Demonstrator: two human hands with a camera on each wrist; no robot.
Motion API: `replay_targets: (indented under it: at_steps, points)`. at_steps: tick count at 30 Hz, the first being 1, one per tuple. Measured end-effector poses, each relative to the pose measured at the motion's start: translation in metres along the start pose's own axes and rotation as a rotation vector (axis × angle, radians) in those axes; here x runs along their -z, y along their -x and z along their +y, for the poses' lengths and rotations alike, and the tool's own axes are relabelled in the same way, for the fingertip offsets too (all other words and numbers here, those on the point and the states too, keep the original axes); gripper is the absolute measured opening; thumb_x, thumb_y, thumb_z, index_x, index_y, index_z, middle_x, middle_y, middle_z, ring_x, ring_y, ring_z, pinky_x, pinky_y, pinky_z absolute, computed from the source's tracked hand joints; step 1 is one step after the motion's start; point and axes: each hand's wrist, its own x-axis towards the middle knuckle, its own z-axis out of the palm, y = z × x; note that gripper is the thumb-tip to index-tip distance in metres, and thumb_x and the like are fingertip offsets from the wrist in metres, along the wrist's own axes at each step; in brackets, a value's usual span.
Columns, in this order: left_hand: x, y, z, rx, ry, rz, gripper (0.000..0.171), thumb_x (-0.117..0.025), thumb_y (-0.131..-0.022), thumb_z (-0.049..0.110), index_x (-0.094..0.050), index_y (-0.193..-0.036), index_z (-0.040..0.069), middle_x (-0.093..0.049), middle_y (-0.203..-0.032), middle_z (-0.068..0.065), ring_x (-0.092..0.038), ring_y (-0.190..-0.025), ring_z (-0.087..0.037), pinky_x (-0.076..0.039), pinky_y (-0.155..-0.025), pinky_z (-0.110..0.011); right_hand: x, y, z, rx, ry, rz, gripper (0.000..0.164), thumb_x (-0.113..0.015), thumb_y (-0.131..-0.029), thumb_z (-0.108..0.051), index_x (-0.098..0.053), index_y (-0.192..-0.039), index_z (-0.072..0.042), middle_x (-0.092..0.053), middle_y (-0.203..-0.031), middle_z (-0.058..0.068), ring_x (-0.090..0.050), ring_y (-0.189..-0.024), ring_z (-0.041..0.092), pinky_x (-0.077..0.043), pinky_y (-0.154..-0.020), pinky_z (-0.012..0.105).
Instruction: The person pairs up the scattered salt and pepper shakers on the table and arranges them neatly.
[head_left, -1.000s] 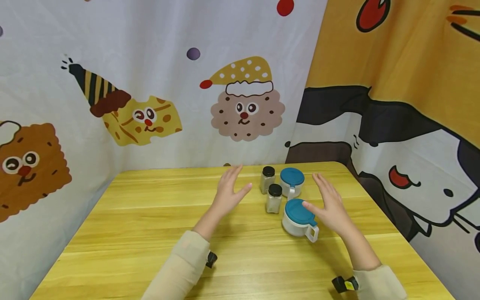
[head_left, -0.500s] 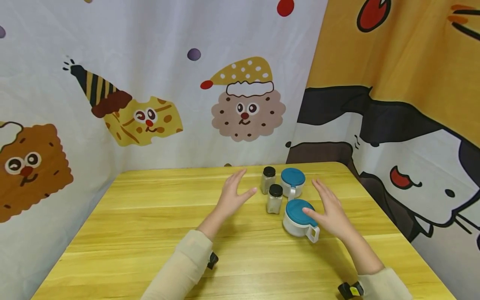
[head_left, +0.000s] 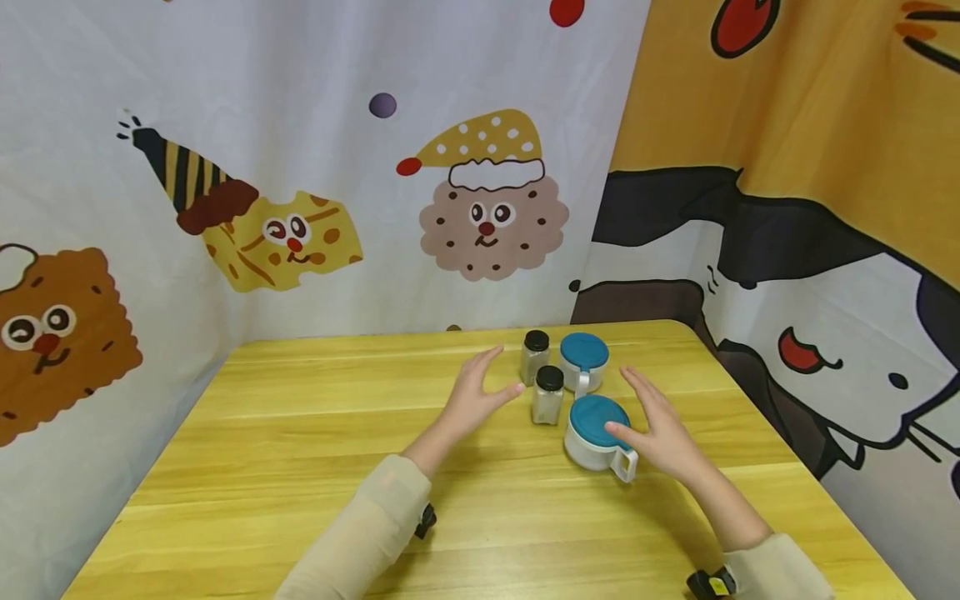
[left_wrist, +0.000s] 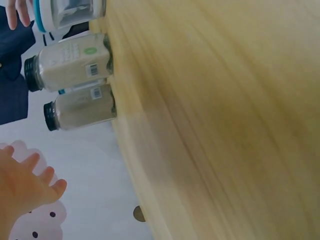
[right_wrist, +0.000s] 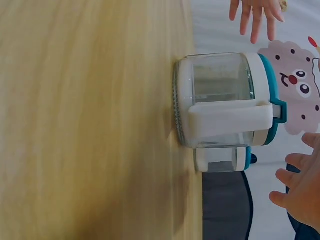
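Observation:
My left hand hovers left of two glass jars with black lids, fingers spread and thumb towards them, touching nothing. The nearer black-lidded jar and the farther one stand upright; both hold pale contents, and the left wrist view shows a label on the nearer jar. My right hand hangs beside the front seasoning pot, which has a blue lid and a white handle. In the right wrist view this pot looks clear-sided, with a gap to my fingers. A similar pot stands behind.
The containers stand close together on the right part of a wooden table. Bare wood stretches to their left and in front. A printed cartoon curtain hangs behind the table and along its right side.
My left hand has moved right, closer to the black-lidded jars, and slightly nearer to me. My right hand has shifted slightly nearer to me. The containers have stayed put.

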Motion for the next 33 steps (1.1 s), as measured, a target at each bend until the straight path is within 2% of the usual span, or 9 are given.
replay_targets:
  at_steps: [13,19,23,26,33]
  points:
    - [-0.016,-0.004,-0.003,0.015,0.084,-0.022,0.076,-0.072,-0.085,0.040,-0.039,-0.147,0.011,-0.038,-0.148,-0.009,-0.033,-0.135,-0.029,-0.028,-0.107,-0.051,-0.003,0.005,0.007,0.011,-0.072,-0.076,0.088,-0.073,-0.086,-0.028,-0.019,-0.153,-0.009,-0.019,-0.154,0.023,-0.018,-0.136,0.048,-0.021,-0.097,0.072]
    - [-0.022,-0.005,-0.005,0.043,0.104,-0.023,0.073,-0.073,-0.085,0.037,-0.040,-0.146,0.014,-0.041,-0.146,-0.006,-0.035,-0.134,-0.026,-0.028,-0.107,-0.048,-0.006,0.006,0.012,0.002,-0.071,-0.111,0.093,-0.077,-0.082,-0.031,-0.020,-0.152,-0.009,-0.020,-0.153,0.023,-0.020,-0.136,0.048,-0.022,-0.098,0.071]
    - [-0.025,-0.007,-0.007,0.042,0.124,-0.013,0.073,-0.073,-0.085,0.037,-0.041,-0.145,0.012,-0.043,-0.144,-0.006,-0.037,-0.132,-0.026,-0.029,-0.107,-0.048,-0.008,0.007,0.012,-0.002,-0.085,-0.118,0.094,-0.078,-0.081,-0.032,-0.020,-0.152,-0.009,-0.021,-0.153,0.023,-0.020,-0.135,0.048,-0.023,-0.098,0.071]
    - [-0.028,-0.008,-0.008,0.041,0.153,-0.008,0.075,-0.073,-0.084,0.039,-0.041,-0.145,0.010,-0.044,-0.143,-0.006,-0.038,-0.132,-0.025,-0.030,-0.107,-0.048,-0.009,0.008,0.012,-0.008,-0.099,-0.119,0.094,-0.078,-0.081,-0.031,-0.020,-0.152,-0.010,-0.021,-0.152,0.023,-0.021,-0.135,0.048,-0.023,-0.097,0.071]
    - [-0.035,-0.011,-0.008,0.065,0.219,-0.010,0.075,-0.076,-0.083,0.037,-0.042,-0.145,0.013,-0.044,-0.144,-0.003,-0.038,-0.132,-0.026,-0.031,-0.106,-0.047,-0.011,0.009,0.013,-0.019,-0.135,-0.126,0.094,-0.079,-0.081,-0.030,-0.021,-0.152,-0.009,-0.023,-0.151,0.024,-0.023,-0.135,0.048,-0.025,-0.096,0.071]
